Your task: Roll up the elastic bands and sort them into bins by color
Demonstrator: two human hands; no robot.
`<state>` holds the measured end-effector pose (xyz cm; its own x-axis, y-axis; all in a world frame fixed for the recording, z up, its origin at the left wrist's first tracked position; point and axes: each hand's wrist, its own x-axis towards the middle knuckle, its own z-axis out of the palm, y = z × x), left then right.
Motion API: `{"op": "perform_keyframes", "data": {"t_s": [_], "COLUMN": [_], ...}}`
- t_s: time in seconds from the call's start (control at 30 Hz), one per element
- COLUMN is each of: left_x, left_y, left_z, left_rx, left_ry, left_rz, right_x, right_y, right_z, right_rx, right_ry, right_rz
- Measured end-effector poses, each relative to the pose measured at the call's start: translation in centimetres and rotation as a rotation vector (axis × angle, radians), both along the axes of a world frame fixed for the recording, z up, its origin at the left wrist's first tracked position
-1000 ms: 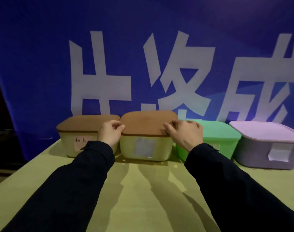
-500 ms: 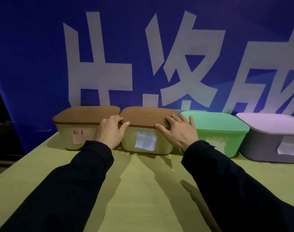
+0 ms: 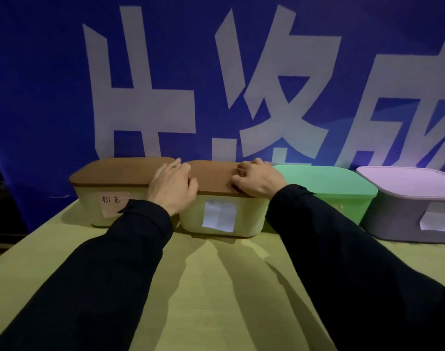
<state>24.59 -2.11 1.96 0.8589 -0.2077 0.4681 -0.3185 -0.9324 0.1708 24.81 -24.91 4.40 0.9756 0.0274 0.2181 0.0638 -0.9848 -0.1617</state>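
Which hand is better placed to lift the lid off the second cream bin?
Probably the right hand: its curled fingers sit on the brown lid. The left hand sits at the lid's left edge.

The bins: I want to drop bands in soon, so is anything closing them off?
Yes. All four bins have lids on. Both hands, left hand and right hand, grip the brown lid of the second bin. No bands are visible.

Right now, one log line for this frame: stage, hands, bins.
stage: opening second bin | left hand: on brown lid, left end | right hand: fingers curled on lid, right end | bins: four, all lidded | elastic bands: not in view
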Motion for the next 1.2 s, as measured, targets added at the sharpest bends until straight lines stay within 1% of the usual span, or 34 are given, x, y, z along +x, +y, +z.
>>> {"op": "perform_keyframes", "data": {"t_s": [0.1,0.17,0.23,0.37,0.57,0.67,0.77,0.83,0.9,1.0,1.07,1.13,1.2], "left_x": [0.9,1.2,1.5,1.7,1.5,2.3,2.3,2.0,2.2,2.2,2.0,1.1,-0.3], "left_y": [-1.3,-1.6,-1.5,-1.5,-1.1,-1.3,-1.7,-1.6,-1.4,-1.7,-1.9,-2.4,-2.9], "left_z": [-0.9,-1.1,-1.2,-0.9,-0.4,-0.8,-0.3,-0.3,-0.4,-0.8,-1.1,-1.3,-1.2], "left_rx": [-0.021,0.067,0.137,0.160,0.253,0.188,0.206,0.215,0.197,0.185,0.172,0.107,0.063], "left_ry": [0.059,0.049,0.077,0.106,0.020,0.069,0.094,0.087,0.092,0.109,0.086,0.051,0.019], "left_rz": [-0.016,0.015,0.045,0.040,0.048,0.021,0.016,0.013,0.002,0.019,0.047,0.062,0.053], "right_x": [1.3,1.8,2.3,2.8,3.7,3.7,2.7,2.0,1.3,0.4,0.1,-0.2,-1.3], "right_y": [1.6,2.4,3.0,3.0,2.7,3.1,3.2,3.3,3.1,2.1,1.7,1.7,1.8], "right_z": [0.0,0.2,0.3,0.1,0.7,0.2,0.0,0.0,-0.2,-1.4,-1.8,-1.4,-1.2], "right_rx": [-0.041,-0.071,-0.066,-0.052,-0.080,-0.047,0.013,0.041,0.046,0.057,0.071,0.092,0.167], "right_ry": [0.127,0.159,0.169,0.230,0.250,0.180,0.015,-0.087,-0.128,-0.240,-0.215,-0.179,-0.183], "right_rz": [0.052,0.070,0.091,0.089,0.113,0.110,0.098,0.067,0.034,-0.065,-0.092,-0.063,-0.039]}}
